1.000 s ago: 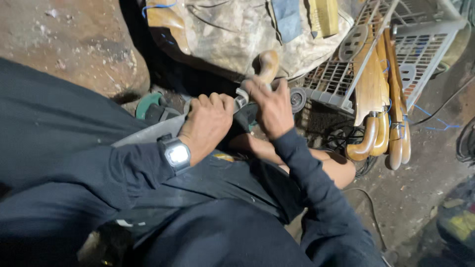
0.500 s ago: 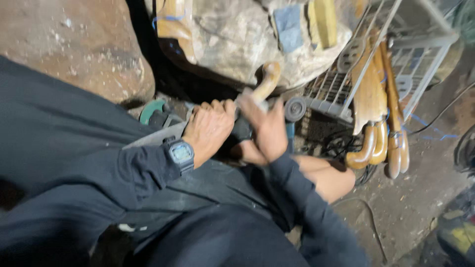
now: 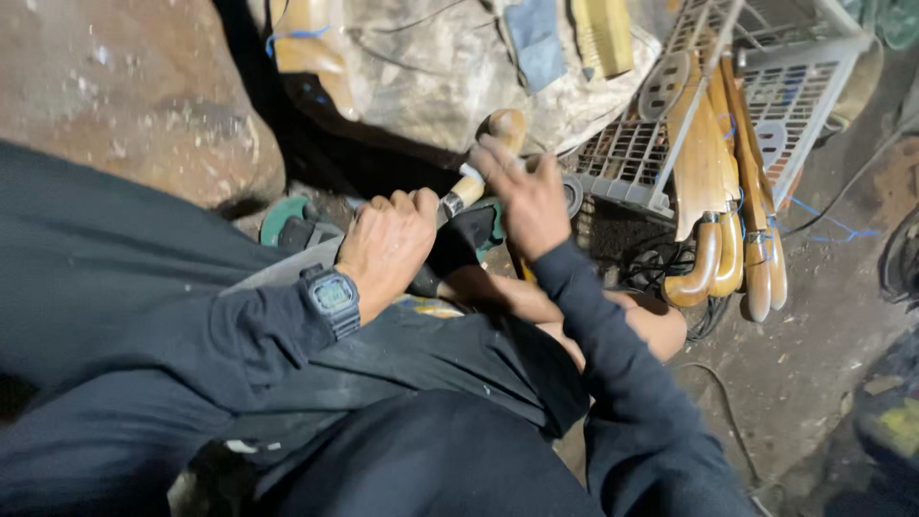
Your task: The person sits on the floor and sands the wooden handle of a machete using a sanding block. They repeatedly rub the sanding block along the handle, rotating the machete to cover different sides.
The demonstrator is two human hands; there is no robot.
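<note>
Gripping a dark power tool (image 3: 450,249) low over the lap, the left hand (image 3: 388,244) is clenched around its body while the right hand (image 3: 526,196) closes on a curved wooden handle (image 3: 490,153) held against it; the shaping looks underway, with finished handles (image 3: 713,191) stacked beside a white wire rack (image 3: 795,86).

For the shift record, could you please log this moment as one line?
left hand: grips dark power tool | right hand: on wooden handle | wooden pieces: against wire rack
</note>
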